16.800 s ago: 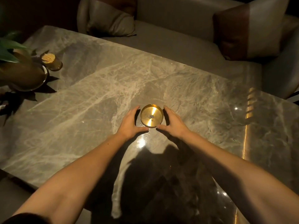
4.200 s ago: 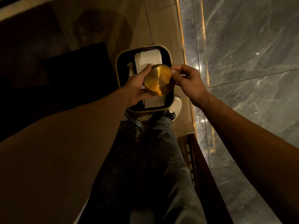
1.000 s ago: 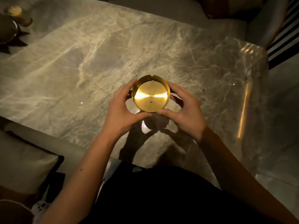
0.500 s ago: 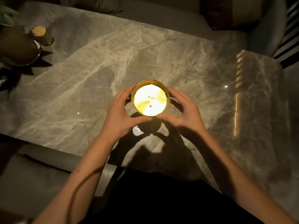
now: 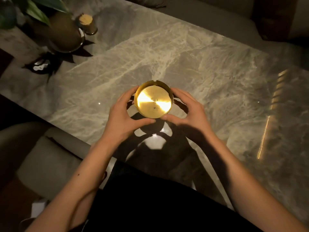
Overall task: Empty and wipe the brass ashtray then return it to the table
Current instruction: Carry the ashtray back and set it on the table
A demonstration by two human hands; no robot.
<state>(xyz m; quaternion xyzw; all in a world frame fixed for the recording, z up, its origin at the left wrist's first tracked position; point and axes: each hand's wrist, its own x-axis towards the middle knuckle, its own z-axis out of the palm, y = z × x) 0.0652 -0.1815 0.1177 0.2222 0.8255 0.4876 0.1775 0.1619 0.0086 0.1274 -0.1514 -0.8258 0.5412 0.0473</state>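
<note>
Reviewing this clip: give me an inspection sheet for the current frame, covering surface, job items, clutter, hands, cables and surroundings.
Surface: marble table, glossy, veined, with light reflections and the hands' shadow.
Job's things: brass ashtray upright, held over the table; a few dark specks on its floor; whether it touches the table cannot be told. No cloth or bin seen.
Clutter: potted plant and a small jar of toothpicks at the far left corner.
Hands: left hand and right hand cup the ashtray from either side, thumbs on its near edge.
Cables: nothing seen.
Surroundings: dim room; sofa cushion at near left, more seating beyond the table.
</note>
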